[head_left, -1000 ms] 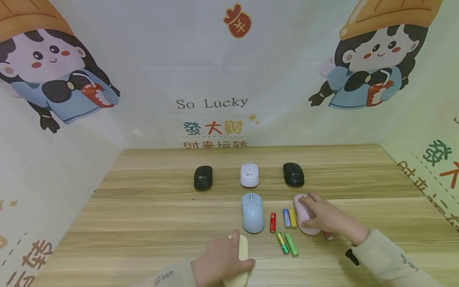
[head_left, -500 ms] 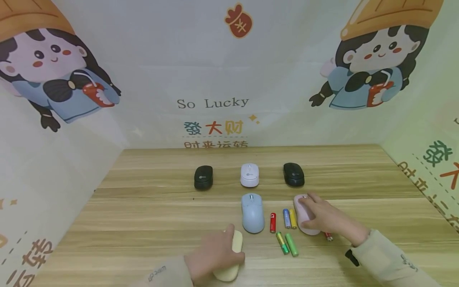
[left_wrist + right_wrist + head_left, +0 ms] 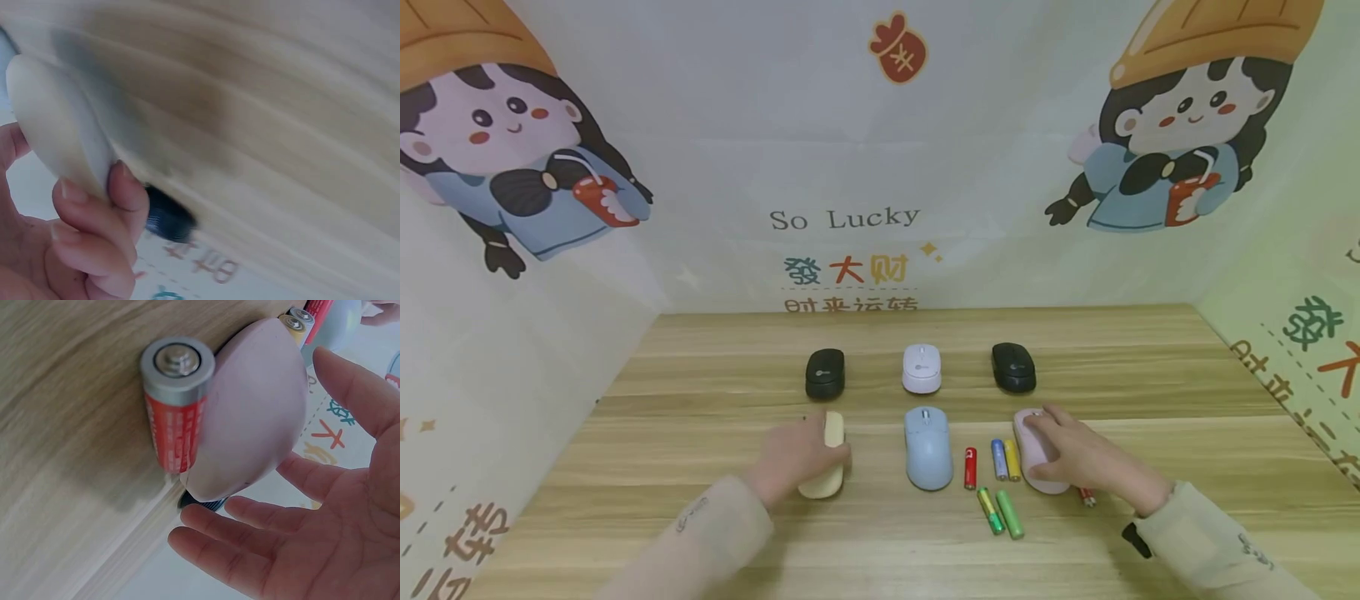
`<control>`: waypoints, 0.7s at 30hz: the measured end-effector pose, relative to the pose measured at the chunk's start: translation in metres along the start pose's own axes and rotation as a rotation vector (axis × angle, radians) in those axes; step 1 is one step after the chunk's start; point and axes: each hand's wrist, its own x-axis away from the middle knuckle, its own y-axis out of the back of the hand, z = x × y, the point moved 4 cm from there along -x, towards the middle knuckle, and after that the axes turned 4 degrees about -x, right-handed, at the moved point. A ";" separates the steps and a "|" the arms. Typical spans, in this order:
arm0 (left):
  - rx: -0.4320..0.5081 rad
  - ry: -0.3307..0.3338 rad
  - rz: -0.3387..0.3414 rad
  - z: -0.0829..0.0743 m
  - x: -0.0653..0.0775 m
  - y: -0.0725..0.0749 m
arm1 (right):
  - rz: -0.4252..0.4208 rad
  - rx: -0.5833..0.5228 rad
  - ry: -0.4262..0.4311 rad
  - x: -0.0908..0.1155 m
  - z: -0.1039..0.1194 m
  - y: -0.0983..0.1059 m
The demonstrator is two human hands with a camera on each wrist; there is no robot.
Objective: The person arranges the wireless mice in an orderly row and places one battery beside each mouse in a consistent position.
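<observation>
My left hand (image 3: 790,457) grips a pale yellow computer mouse (image 3: 832,479) by its sides, left of the light blue mouse (image 3: 928,450). In the left wrist view the yellow mouse (image 3: 56,119) sits between thumb and curled fingers, its shadow on the wood beside it. Over at the right, my right hand (image 3: 1086,454) lies over a pink mouse (image 3: 1033,450), its fingers loosely spread. The right wrist view shows those fingers (image 3: 219,550) fairly straight around the pink mouse (image 3: 256,412). A red battery (image 3: 178,406) lies beside that mouse, partly hidden by the hand in the head view.
Behind stand a black mouse (image 3: 825,373), a white mouse (image 3: 921,368) and a second black mouse (image 3: 1013,367) in a row. Between the blue and pink mice lie several batteries: red (image 3: 971,468), blue (image 3: 999,460), yellow (image 3: 1012,461), green (image 3: 1010,514). Printed cloth (image 3: 715,167) walls the table.
My left hand has carried the yellow mouse left and away from me, from the near edge to left of the blue mouse. The right hand has stayed over the pink mouse.
</observation>
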 end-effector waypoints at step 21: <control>0.013 0.047 0.002 0.013 -0.026 -0.014 | 0.026 -0.018 -0.010 0.001 -0.004 0.000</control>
